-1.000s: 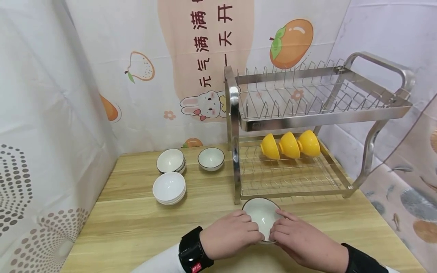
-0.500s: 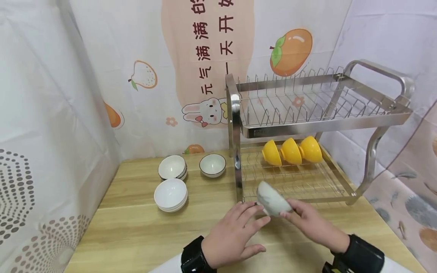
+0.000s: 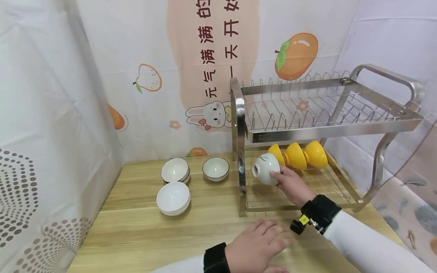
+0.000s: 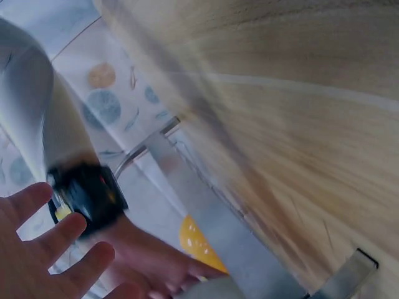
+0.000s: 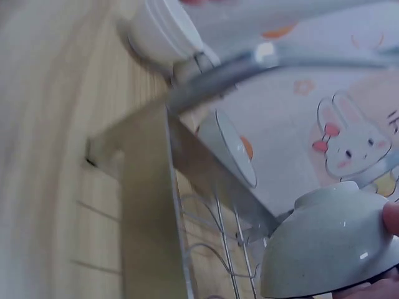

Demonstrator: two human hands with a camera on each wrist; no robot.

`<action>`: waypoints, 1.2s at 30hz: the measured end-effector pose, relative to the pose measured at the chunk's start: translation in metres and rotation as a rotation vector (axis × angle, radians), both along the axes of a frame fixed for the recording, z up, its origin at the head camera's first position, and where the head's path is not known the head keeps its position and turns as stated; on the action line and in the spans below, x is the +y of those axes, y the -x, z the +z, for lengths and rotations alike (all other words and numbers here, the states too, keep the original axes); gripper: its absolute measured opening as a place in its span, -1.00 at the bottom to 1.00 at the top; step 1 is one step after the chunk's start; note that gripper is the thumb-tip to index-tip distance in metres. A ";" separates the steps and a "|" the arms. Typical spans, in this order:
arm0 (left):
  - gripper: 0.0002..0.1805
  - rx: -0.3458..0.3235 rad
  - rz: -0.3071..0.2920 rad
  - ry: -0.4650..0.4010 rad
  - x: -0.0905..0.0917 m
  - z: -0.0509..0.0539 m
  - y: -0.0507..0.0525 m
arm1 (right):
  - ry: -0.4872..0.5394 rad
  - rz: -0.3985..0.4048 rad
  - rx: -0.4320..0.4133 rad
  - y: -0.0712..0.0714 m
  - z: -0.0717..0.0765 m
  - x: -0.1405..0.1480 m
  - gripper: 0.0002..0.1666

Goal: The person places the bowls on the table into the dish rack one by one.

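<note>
My right hand (image 3: 293,185) grips the rim of a pale grey-white bowl (image 3: 265,169), which is tipped on its side with its foot toward the left. That bowl is above the lower tier of the metal dish rack (image 3: 241,167), in front of the leftmost yellow bowl (image 3: 276,153). In the right wrist view the held bowl (image 5: 330,243) has its foot up, fingers at its right edge. My left hand (image 3: 259,246) hovers over the table in front of the rack, fingers spread and holding nothing. The left wrist view shows its fingers (image 4: 81,268) apart.
A stack of white bowls (image 3: 173,198) stands on the table at left, with dark-rimmed stacked bowls (image 3: 175,170) behind. One dark-rimmed bowl (image 3: 216,169) sits beside the rack's left post. The rack's upper tier (image 3: 321,131) overhangs the yellow bowls. Curtains hang behind and at both sides.
The bowl, first held in both hands over the table, has been turned on its side and carried forward into the rack's lower tier by my right hand. My left hand has let go.
</note>
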State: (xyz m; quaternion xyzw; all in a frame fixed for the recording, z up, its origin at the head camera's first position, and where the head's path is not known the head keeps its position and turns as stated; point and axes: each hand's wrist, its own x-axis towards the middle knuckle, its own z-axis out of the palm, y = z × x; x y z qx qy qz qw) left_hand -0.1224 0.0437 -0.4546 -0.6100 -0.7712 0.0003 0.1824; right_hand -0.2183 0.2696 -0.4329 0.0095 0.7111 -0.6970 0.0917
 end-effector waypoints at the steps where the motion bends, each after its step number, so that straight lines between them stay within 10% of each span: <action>1: -0.28 0.011 0.003 0.008 0.002 -0.002 0.000 | 0.011 -0.001 -0.003 0.005 -0.001 0.000 -0.28; 19: -0.30 -0.017 0.028 0.055 0.016 -0.017 0.002 | -0.064 -0.037 -0.014 0.066 -0.016 -0.009 -0.34; 36: -0.27 0.001 0.043 0.081 0.018 -0.018 0.008 | -0.225 -0.073 -0.083 0.084 -0.018 -0.013 -0.35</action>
